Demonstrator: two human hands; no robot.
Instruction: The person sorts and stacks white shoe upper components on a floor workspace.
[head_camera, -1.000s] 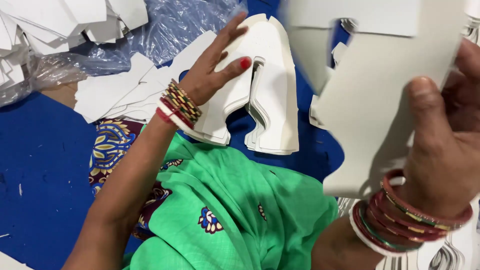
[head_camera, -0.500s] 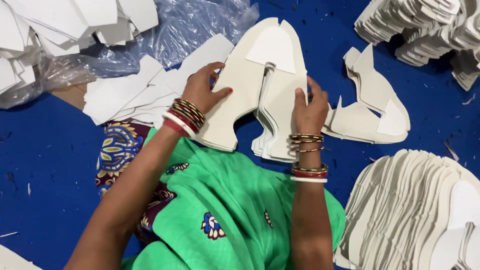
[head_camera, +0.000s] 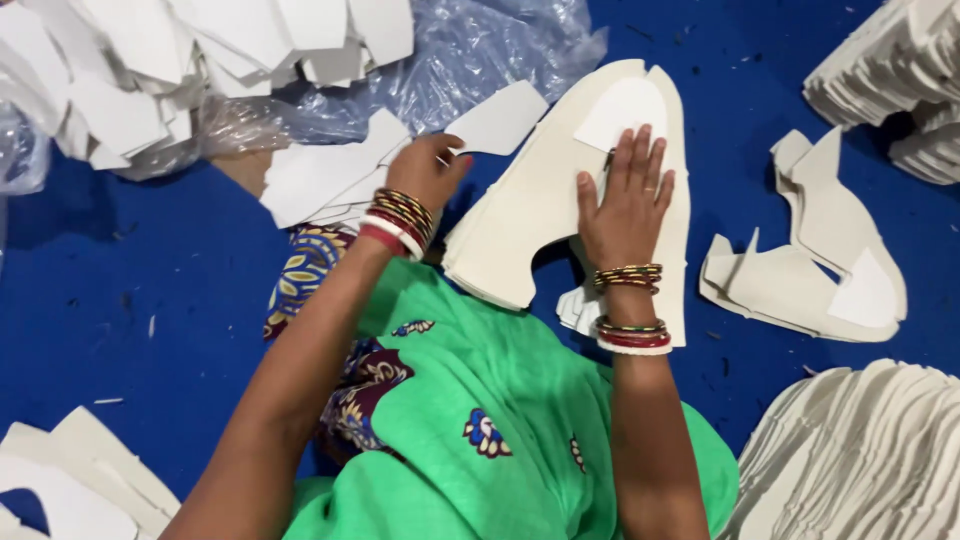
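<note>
While the right hand (head_camera: 628, 200) is pressing spread fingers flat on the cream cutout stack (head_camera: 560, 190), its long axis running toward one o'clock, the left hand (head_camera: 432, 170) is pinching a small white piece (head_camera: 497, 118) at ten o'clock.

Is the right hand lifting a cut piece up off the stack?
No, the right hand lies flat, fingers spread, on top of the cream stack of cut pieces on the blue floor.

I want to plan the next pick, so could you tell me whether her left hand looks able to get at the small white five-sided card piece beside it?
Probably yes: the left hand already touches the small white five-sided card piece, with nothing between them.
</note>
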